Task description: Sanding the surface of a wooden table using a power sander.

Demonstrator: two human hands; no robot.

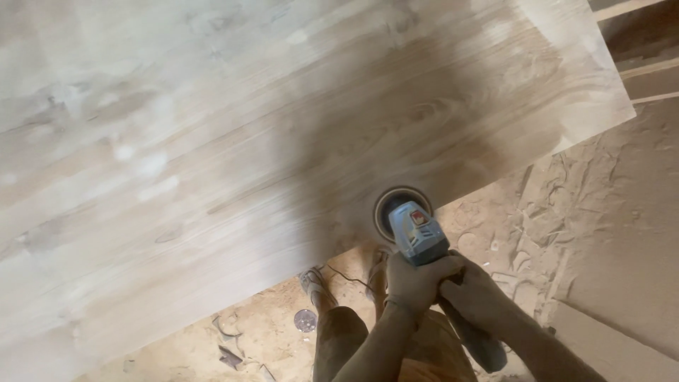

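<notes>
Both the left hand and the right hand are closed around the blue grinder, whose disc rests on the wooden board right at its near edge, at 6 o'clock. The board runs wide and bare toward 10 and 12 o'clock. On the dusty floor below, the person's sandalled feet stand just beside a small round disc and scraps at 7 o'clock.

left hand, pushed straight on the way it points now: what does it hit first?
The left hand points up the picture, along the blue-grey angle grinder that it already grips. Straight on comes the grinder's dark round disc on the edge of the big wooden panel. Depth is hard to judge.
</notes>
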